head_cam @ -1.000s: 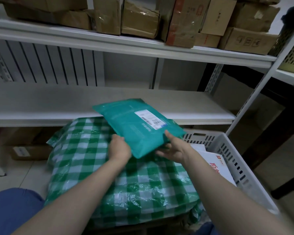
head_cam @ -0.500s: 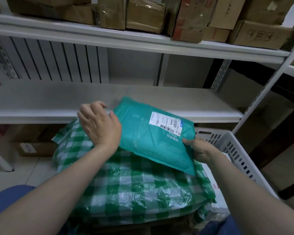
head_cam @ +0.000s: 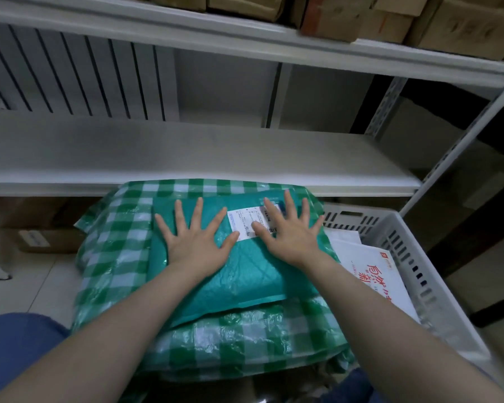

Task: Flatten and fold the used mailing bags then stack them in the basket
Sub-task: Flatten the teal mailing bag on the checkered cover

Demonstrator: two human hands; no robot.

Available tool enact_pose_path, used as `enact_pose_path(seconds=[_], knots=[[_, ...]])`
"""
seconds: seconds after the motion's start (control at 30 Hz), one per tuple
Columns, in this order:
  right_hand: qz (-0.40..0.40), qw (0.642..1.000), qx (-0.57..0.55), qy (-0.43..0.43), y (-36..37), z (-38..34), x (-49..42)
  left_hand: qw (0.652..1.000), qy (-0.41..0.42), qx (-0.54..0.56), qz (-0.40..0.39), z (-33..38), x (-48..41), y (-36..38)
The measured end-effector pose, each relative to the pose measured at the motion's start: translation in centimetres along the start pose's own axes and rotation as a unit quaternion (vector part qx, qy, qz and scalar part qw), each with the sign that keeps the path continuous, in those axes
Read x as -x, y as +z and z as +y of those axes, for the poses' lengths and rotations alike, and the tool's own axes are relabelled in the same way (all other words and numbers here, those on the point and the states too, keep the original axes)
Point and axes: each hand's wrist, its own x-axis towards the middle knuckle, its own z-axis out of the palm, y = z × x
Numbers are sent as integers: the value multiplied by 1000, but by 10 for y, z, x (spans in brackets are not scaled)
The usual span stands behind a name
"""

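A teal mailing bag [head_cam: 239,280] with a white shipping label [head_cam: 245,225] lies flat on a large green-and-white checked plastic bag [head_cam: 120,257]. My left hand [head_cam: 195,237] presses on the teal bag's left half with fingers spread straight. My right hand [head_cam: 288,231] presses on its right half, fingers spread, partly covering the label. A white slotted plastic basket [head_cam: 413,257] stands to the right, holding a white mailer with red print [head_cam: 376,277].
A white metal shelf [head_cam: 186,152] runs just behind the bags, with cardboard boxes [head_cam: 384,21] on the shelf above. More cardboard boxes [head_cam: 41,237] sit on the tiled floor at left under the shelf. My blue-clad knee [head_cam: 15,350] is at bottom left.
The teal bag was held up in both hands and turned; now it lies flat on the checked bag. Both hands have let go and press it with spread palms.
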Motion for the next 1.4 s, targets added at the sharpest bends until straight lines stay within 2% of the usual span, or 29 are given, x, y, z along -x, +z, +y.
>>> enact_pose_path(seconds=[0.07, 0.17, 1.4], knots=[[-27, 1000, 2, -4, 16, -5, -1, 1000, 5, -1, 4, -2, -1, 6], [-19, 1000, -17, 12, 29, -4, -3, 1000, 11, 17, 7, -3, -5, 10], [-30, 999, -3, 14, 42, -4, -5, 1000, 18, 3, 6, -6, -7, 33]])
